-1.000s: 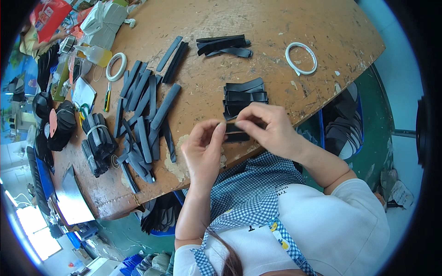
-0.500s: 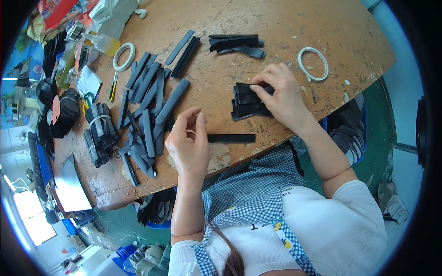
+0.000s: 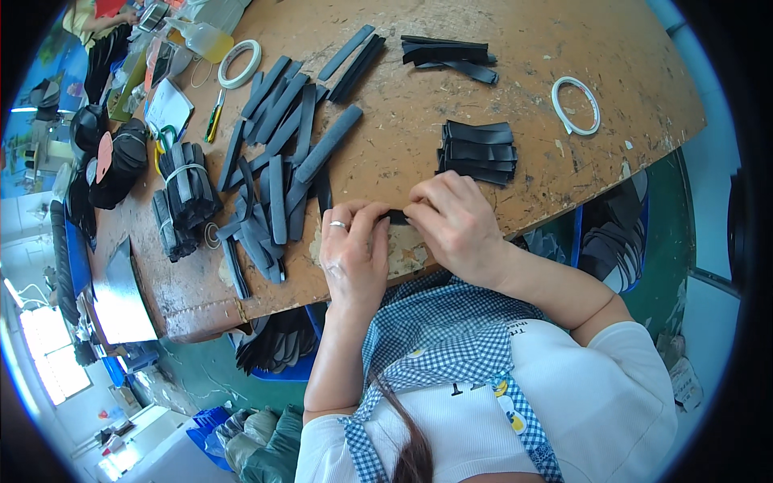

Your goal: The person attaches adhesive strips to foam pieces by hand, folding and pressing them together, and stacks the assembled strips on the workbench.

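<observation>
Both hands meet near the table's front edge over a short black strip [image 3: 396, 216]. My left hand [image 3: 353, 251] pinches its left end, and my right hand [image 3: 459, 229] pinches the right end. The fingers hide most of the strip. Just beyond my right hand lies a layered stack of flat black pieces [image 3: 479, 151], touched by neither hand. To the left of my left hand spreads a loose pile of dark grey strips [image 3: 278, 197]. Farther back is a small bunch of black strips [image 3: 447, 55].
A white tape roll [image 3: 576, 105] lies at right, another tape roll [image 3: 240, 64] at back left. Bundled strips [image 3: 187, 181], a cutter knife [image 3: 215, 117], scissors [image 3: 165, 138] and a bottle of yellow liquid [image 3: 208, 40] crowd the left. Blue bins [image 3: 616, 233] stand below the table edge.
My right hand has left the black stack and come down-left to the strip beside my left hand. Both hands now hold the strip. The view has shifted slightly.
</observation>
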